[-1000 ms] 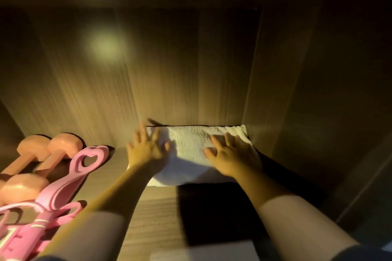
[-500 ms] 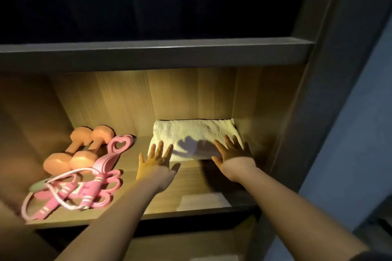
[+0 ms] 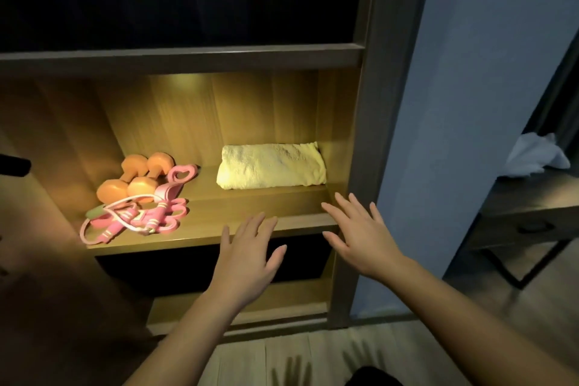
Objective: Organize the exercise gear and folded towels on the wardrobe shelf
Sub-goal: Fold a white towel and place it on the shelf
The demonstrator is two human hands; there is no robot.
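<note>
I face a wooden wardrobe (image 3: 372, 103), its middle compartment glowing warm yellow, the one above dark. To my right stands a pale blue-grey wall (image 3: 470, 72), then a dark desk (image 3: 532, 191) bearing a crumpled white cloth (image 3: 532, 157), over a wood-plank floor (image 3: 470, 301).

Visible body parts: left hand (image 3: 247, 257), right hand (image 3: 360, 235), left forearm (image 3: 188, 332) and right forearm (image 3: 470, 301). Both forearms are bare from wrist to frame edge, and both hands are bare. Each hand shows slender fingers with rounded tips. The fingernails (image 3: 372, 205) are short, trimmed close to the fingertips. A dark rounded shape (image 3: 372, 378) at the bottom edge, between the forearms, may be clothing; its material and cut cannot be determined.
</note>
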